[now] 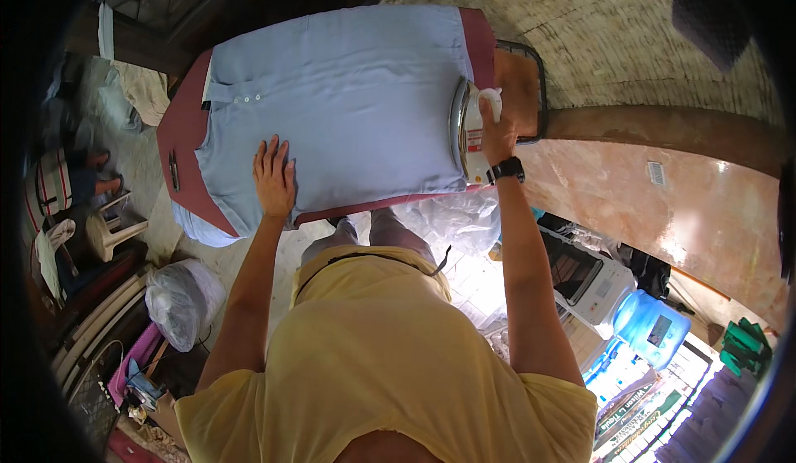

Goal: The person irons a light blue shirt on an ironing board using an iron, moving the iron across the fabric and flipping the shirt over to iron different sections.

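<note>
Two hands apart: left hand flat, fingers spread, pressing the blue shirt (collar leftward) on the board; right hand gripping the iron at shirt's right edge.

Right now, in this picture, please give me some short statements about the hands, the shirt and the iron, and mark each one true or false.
1. The left hand lies flat on the light blue shirt. True.
2. The right hand grips the iron. True.
3. The iron stands at the shirt's collar. False: it is at the opposite end, by the hem.
4. The ironing board has a green cover. False: it is dark red.
5. The right wrist bears a black watch. True.
</note>
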Demonstrator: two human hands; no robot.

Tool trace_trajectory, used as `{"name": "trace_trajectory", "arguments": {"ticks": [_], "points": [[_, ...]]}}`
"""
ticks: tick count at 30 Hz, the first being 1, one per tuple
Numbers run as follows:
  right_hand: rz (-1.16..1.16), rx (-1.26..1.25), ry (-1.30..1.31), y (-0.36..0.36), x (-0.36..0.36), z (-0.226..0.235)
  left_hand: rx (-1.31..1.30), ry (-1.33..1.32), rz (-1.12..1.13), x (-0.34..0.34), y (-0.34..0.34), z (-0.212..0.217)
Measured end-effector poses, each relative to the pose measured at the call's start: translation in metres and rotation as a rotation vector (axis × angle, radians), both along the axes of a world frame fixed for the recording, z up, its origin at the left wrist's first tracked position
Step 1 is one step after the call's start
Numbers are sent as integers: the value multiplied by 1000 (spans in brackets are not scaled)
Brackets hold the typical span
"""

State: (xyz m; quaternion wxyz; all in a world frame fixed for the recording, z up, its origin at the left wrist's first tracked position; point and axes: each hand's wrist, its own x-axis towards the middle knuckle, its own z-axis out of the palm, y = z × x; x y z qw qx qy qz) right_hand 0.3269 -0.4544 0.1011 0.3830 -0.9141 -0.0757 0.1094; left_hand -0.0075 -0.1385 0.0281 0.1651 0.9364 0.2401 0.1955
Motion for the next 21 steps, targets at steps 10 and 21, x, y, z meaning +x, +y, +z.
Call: {"name": "trace_trajectory", "arguments": {"ticks": [10,21], "points": [[-174,-75,-30,7,-6,10,8,27,5,-2,-3,5],[-93,41,27,-3,-30,10,18,2,2,1,-2,1]]}}
